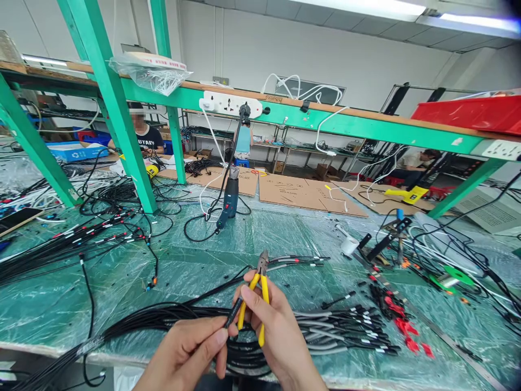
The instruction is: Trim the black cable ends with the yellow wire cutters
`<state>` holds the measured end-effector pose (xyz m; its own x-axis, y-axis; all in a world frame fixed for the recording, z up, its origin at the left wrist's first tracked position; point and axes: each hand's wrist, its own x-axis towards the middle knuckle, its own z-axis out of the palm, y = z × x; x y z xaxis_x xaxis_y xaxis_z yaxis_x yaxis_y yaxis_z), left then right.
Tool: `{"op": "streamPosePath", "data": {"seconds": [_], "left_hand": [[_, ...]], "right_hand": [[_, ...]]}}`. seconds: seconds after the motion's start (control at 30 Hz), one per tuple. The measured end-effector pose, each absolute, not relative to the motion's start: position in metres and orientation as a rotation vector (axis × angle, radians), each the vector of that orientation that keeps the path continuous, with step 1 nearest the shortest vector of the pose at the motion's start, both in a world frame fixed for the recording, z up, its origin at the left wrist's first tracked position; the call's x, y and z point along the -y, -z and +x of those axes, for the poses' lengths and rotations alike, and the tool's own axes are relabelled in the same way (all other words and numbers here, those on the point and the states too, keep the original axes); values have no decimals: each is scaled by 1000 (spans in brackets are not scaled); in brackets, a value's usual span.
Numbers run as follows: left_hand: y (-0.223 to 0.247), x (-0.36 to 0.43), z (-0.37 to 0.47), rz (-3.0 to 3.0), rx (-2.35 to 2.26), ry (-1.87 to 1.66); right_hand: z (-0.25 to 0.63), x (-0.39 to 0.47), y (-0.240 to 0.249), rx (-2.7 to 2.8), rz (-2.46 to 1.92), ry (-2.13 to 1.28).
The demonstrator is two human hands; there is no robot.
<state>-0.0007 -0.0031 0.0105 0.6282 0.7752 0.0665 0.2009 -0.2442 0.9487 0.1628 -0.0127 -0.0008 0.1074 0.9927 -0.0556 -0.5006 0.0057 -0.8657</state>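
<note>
My left hand (195, 347) pinches a black cable (233, 315) between thumb and fingertips. Its thicker black section points up toward my right hand (272, 320). That hand is closed around a pair of pliers (264, 288) with yellow handles, the metal jaws pointing away from me. The fingers of my right hand also reach the upper end of the cable; whether they grip it I cannot tell. Under both hands lies a bundle of black cables (163, 320), with grey sections and white-labelled ends (345, 328) fanned out to the right.
A heat gun (231, 198) stands on the plastic-covered bench (179, 244), plugged into a power strip (232, 105). More black cables (73, 239) lie left. Red scraps (407, 328), a metal ruler (443, 336) and a green spool (451, 278) are right. Several people work beyond.
</note>
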Motion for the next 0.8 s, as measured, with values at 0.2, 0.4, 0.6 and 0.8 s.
{"op": "streamPosePath", "data": {"seconds": [0.2, 0.4, 0.6, 0.8], "left_hand": [[-14, 3, 1, 2153, -849, -790], [2, -5, -3, 2617, -724, -952], [5, -9, -3, 2879, -713, -987], [6, -11, -3, 2879, -709, -1001]], "right_hand": [[165, 12, 1, 691, -838, -1378], [172, 15, -4, 756, -872, -1316], [179, 17, -5, 852, -893, -1277], [183, 15, -7, 925, -896, -1251]]}}
